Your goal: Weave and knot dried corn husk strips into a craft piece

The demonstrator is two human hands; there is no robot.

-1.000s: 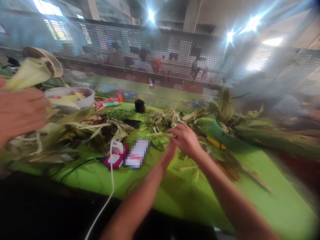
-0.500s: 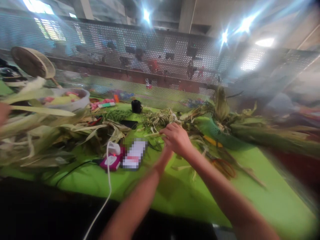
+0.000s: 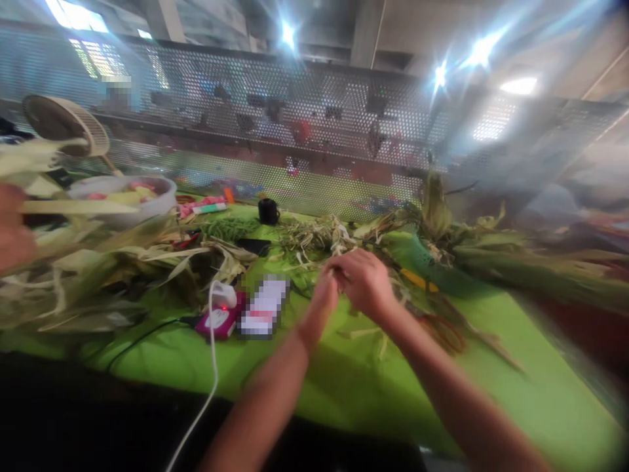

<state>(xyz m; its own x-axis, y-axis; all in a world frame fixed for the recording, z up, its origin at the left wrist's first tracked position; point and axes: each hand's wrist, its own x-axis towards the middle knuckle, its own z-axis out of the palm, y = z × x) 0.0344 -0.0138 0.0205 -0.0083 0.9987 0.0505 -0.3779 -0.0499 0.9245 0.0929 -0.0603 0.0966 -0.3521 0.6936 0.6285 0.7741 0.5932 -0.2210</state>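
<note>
Pale husk [image 3: 340, 236] on the green table [image 3: 531, 393], middle, just beyond the person's fingertips. Left hand [image 3: 324, 295] and right hand [image 3: 366, 278] meet right in front of it, fingers bent; right hand laps over the left at the fingertips. Grip unclear: fingers hide whatever may be between the 2 hands, so cannot tell if anything is held.

Shredded husk [image 3: 307, 233] adjoins the pale husk on the left. Black cup [image 3: 268, 211] stands behind, green shreds [image 3: 230, 227] left of it. Phone [image 3: 265, 305], screen pixelated, lies left of the left hand, next to a pink box [image 3: 219, 322] with a white plug [image 3: 223, 295] on top and 1 red light. White cable [image 3: 215, 373] runs from the plug down over the table edge.

Right side: yellow item [image 3: 419, 279], orange loops [image 3: 445, 331] (blurred), stick [image 3: 496, 347], green mesh [image 3: 457, 282], more husks [image 3: 540, 259].

Left side: husk heap [image 3: 122, 262], then a white tub [image 3: 170, 196] with pink and yellow bits, fan [image 3: 98, 134] behind. 1 co-worker's hand [image 3: 14, 236], blurred, at left edge. Perforated screen [image 3: 314, 118] across the back.
</note>
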